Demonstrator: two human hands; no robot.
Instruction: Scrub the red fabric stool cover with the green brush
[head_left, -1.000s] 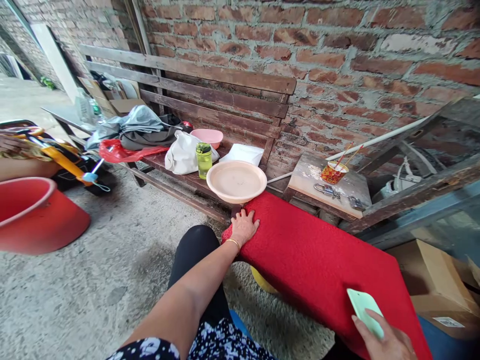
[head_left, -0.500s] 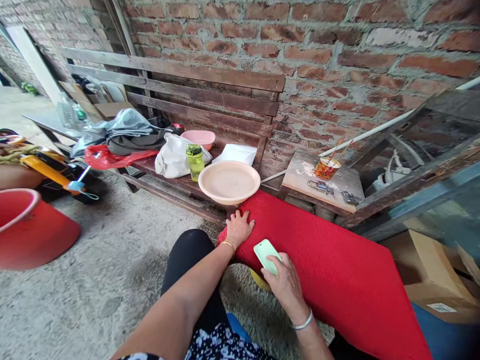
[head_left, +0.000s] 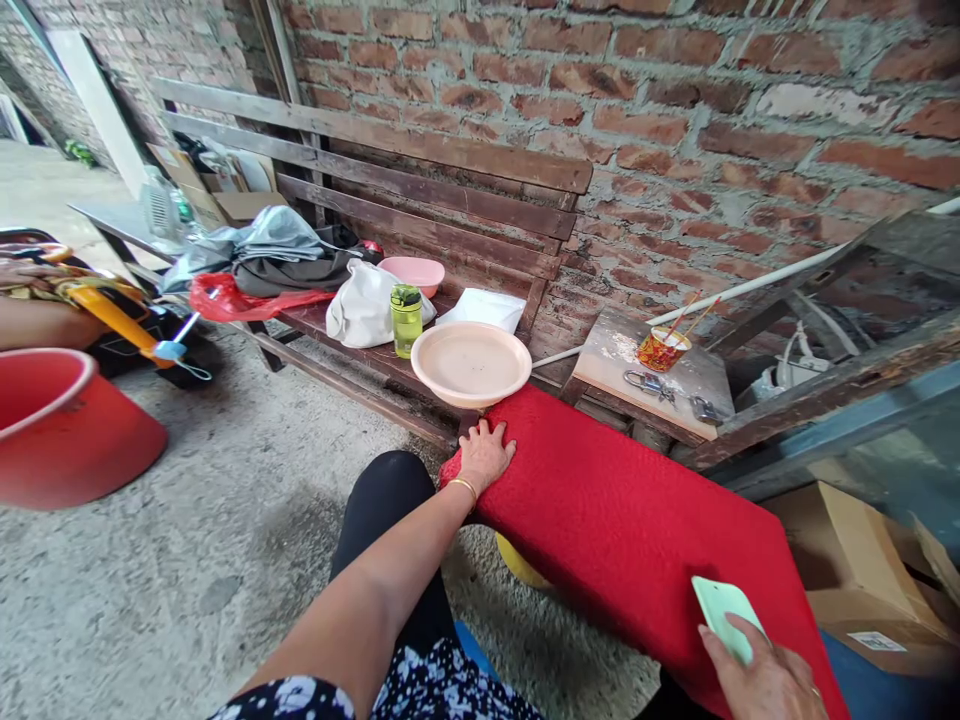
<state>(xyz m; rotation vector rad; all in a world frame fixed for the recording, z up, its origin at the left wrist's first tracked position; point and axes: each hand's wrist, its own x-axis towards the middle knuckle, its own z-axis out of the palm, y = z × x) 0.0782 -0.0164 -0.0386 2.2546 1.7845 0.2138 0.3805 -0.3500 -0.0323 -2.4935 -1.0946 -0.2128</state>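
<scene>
Red cloth (head_left: 600, 490) covers a long narrow board or bench top that runs from the middle to the lower right. My left hand (head_left: 486, 456) lies flat with fingers spread on the cloth's near left corner, just below a shallow cream basin (head_left: 472, 364). Toward the other end of the cloth, my right hand (head_left: 765, 670) grips a pale green plastic scraper (head_left: 726, 612), a flat rounded piece with a small hole. The thumb and fingers hold its lower part, and the scraper is at or just over the cloth; contact is hard to tell.
A wooden bench (head_left: 360, 350) along the brick wall carries a green bottle (head_left: 406, 322), a white bag (head_left: 363, 308) and a pink bowl (head_left: 412, 272). A small table (head_left: 611, 365) holds a patterned cup (head_left: 663, 350). A red bucket (head_left: 82, 440) stands left, a cardboard box (head_left: 862, 560) right.
My right hand has moved with the scraper along the cloth toward the lower right, away from my left hand. The left hand stays on the corner. The view has shifted slightly.
</scene>
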